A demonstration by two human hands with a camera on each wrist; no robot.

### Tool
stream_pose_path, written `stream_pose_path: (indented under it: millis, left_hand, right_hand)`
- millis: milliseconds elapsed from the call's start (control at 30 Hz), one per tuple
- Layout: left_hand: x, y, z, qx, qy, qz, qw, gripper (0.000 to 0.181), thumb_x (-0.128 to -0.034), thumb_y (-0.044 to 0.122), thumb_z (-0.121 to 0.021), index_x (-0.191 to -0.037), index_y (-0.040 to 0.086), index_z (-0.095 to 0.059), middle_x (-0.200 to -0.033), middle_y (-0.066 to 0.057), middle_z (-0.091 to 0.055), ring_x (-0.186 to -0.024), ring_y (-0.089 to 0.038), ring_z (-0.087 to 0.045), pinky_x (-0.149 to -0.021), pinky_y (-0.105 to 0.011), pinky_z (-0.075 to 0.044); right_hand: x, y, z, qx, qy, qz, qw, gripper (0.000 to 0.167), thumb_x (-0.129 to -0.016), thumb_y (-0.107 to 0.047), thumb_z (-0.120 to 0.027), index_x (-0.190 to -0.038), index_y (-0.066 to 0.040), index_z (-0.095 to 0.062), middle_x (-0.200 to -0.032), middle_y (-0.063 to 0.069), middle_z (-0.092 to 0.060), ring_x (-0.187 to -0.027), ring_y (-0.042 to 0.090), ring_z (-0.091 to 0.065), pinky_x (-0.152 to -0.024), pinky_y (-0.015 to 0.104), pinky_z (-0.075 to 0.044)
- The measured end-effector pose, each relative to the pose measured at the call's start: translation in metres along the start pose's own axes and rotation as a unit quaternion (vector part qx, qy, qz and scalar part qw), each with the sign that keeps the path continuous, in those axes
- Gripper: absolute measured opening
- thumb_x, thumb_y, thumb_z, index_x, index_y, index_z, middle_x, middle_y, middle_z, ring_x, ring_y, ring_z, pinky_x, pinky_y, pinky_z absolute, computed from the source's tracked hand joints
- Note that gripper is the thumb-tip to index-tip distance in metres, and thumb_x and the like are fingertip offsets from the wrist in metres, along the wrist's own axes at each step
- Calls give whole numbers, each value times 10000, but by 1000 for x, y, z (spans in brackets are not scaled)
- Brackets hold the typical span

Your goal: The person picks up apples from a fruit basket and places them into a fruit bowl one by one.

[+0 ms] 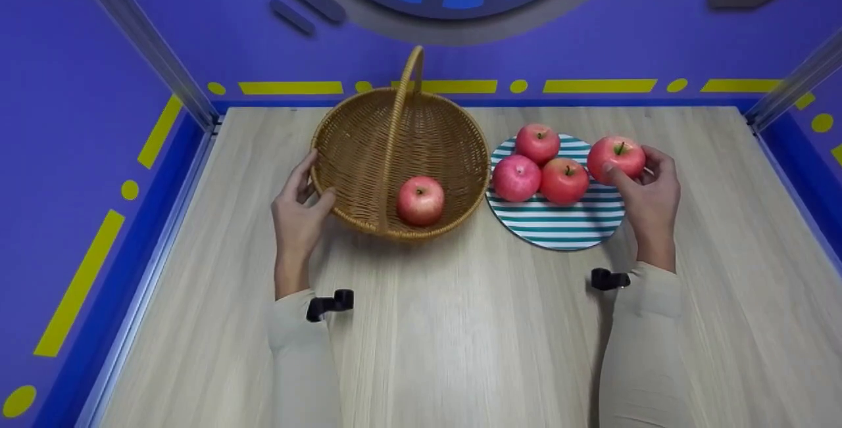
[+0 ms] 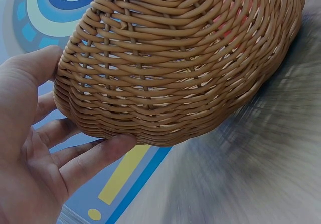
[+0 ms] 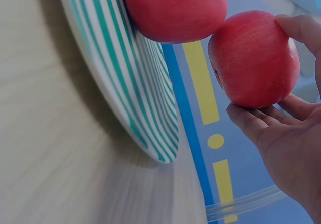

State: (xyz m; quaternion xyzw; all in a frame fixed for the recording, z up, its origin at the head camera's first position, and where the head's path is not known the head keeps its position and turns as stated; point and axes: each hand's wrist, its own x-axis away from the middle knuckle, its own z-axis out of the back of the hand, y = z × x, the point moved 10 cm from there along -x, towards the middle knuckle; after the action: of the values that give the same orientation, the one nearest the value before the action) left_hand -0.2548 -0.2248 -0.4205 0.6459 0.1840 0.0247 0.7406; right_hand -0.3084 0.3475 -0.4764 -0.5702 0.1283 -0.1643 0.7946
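My left hand [image 1: 299, 208] grips the left rim of a brown wicker basket [image 1: 348, 145], thumb at the rim and fingers spread along the outer wall in the left wrist view. A single red apple [image 1: 421, 200] lies inside, right of the arched handle [image 1: 395, 119]. Over the right edge of a green-and-white striped plate [image 1: 559, 231], my right hand [image 1: 651, 201] holds another apple [image 1: 616, 157] between thumb and fingers; the right wrist view shows this held apple [image 3: 256, 61] raised above the plate's level. Three apples [image 1: 564, 181] sit together on the plate's back left part.
The light wooden table [image 1: 434, 336] carries the basket and plate side by side, their edges almost meeting. Blue panels with yellow marks [image 1: 289, 88] stand at the back and both sides. Black wrist mounts [image 1: 329, 304] stick out from both sleeves.
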Motion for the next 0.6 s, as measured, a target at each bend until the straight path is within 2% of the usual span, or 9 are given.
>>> stream_pose_path:
  millis: [267,600]
  left_hand:
    - [1,3,-2,-152,-81,-22,9998,634,-935,-75,-669,-1548,19,-536,-1590,-174,-494,-1392,-431,-533,-1158,-507,-439]
    - [0,1,-1,-40,-25,-69,10000,634,-922,-91,-664,-1537,-1,-541,-1575,-199,-504,-1371,-456,-545,-1152,-542,-439]
  right_hand:
    - [-4,12,2,-264,-50,-288,9992,808,-956,-239,-808,-1623,-126,-365,-1597,106,-424,-1420,234,-471,-1140,287,-448]
    - [-4,24,0,-284,-172,-482,9983,818,-963,-287,-799,-1630,-129,-353,-1618,115,-399,-1438,250,-449,-1155,312,-439]
